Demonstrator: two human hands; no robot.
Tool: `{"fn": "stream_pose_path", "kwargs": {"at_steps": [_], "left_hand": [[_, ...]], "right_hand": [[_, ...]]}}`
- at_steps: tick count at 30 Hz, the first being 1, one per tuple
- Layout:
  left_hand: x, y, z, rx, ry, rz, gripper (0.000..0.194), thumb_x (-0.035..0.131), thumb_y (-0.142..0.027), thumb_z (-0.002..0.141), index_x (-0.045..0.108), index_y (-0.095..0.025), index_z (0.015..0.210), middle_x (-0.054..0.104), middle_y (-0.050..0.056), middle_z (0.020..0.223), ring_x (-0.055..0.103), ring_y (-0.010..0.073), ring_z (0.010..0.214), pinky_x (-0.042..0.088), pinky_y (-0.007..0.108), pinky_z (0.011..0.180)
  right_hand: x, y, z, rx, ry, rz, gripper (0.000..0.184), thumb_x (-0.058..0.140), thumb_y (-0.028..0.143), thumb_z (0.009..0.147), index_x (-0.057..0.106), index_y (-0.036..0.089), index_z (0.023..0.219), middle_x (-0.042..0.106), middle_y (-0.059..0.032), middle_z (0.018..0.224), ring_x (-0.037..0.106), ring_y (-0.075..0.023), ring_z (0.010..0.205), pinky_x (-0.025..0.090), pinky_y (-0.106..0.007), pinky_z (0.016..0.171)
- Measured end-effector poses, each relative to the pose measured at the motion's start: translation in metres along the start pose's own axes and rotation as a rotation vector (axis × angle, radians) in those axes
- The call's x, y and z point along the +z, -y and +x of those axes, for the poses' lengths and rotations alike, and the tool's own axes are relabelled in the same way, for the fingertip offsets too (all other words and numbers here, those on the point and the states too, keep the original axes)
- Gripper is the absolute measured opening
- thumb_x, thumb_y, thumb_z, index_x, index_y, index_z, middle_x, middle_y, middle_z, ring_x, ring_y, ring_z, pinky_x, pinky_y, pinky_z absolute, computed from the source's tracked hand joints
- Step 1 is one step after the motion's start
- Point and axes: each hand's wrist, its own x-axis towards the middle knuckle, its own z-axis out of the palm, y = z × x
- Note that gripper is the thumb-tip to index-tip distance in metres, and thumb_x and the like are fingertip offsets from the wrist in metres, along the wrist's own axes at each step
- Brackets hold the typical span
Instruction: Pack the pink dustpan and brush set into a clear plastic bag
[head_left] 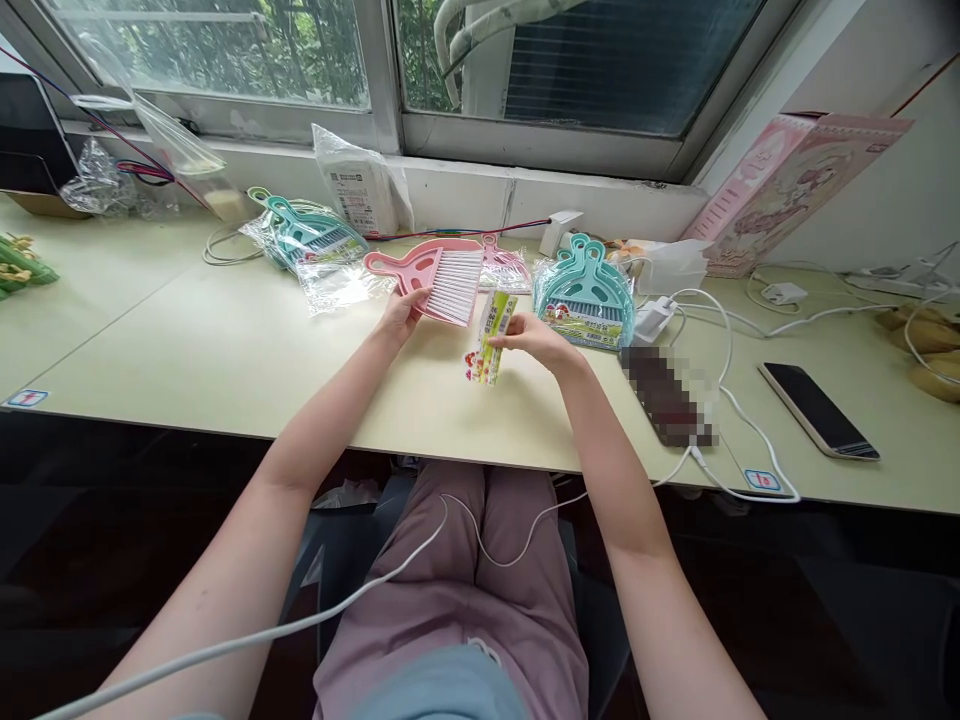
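Note:
My left hand (403,310) grips a pink mini dustpan with a white-bristled brush (439,276) by its lower edge, just above the pale desk (225,340). My right hand (534,338) pinches a printed paper label card (491,336), yellow-green with red marks, right beside the brush. A second pink dustpan (504,264) lies behind them.
A stack of teal dustpan sets in plastic (583,292) lies right of my hands; another teal set (307,235) lies back left with loose bags. A phone (817,410), white chargers and cables (720,330), and a pink box (787,185) occupy the right side.

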Motion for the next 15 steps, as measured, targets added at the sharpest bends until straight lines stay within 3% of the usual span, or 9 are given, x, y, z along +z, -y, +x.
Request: {"fn": "stream_pose_path", "kwargs": {"at_steps": [4,9,15], "left_hand": [[0.012,0.007,-0.011,-0.051,0.086,0.016,0.043,0.074,-0.01,0.062,0.061,-0.016,0.103,0.071,0.003,0.098,0.068,0.0183,0.093,0.055,0.033,0.091],[0.039,0.016,-0.033,-0.064,0.197,0.044,0.052,0.08,-0.017,0.058,0.06,-0.015,0.106,0.071,0.006,0.1,0.068,0.0241,0.096,0.054,0.04,0.093],[0.047,0.014,-0.043,-0.03,0.239,0.123,0.054,0.082,-0.018,0.056,0.06,-0.016,0.105,0.07,0.007,0.106,0.064,0.0278,0.107,0.052,0.041,0.096]], "right_hand": [[0.004,0.006,0.001,-0.045,-0.213,0.046,0.048,0.08,0.057,0.059,0.068,0.016,0.08,0.068,-0.0042,0.075,0.057,-0.0119,0.059,0.041,-0.024,0.053],[0.006,0.003,0.008,0.004,-0.557,-0.19,0.052,0.071,0.067,0.065,0.065,0.016,0.072,0.064,-0.0034,0.065,0.055,-0.0152,0.062,0.04,-0.025,0.052],[-0.006,0.004,0.0,0.11,-0.595,-0.582,0.049,0.066,0.067,0.07,0.065,0.018,0.064,0.065,-0.0039,0.065,0.059,-0.0185,0.067,0.04,-0.027,0.059]]}}
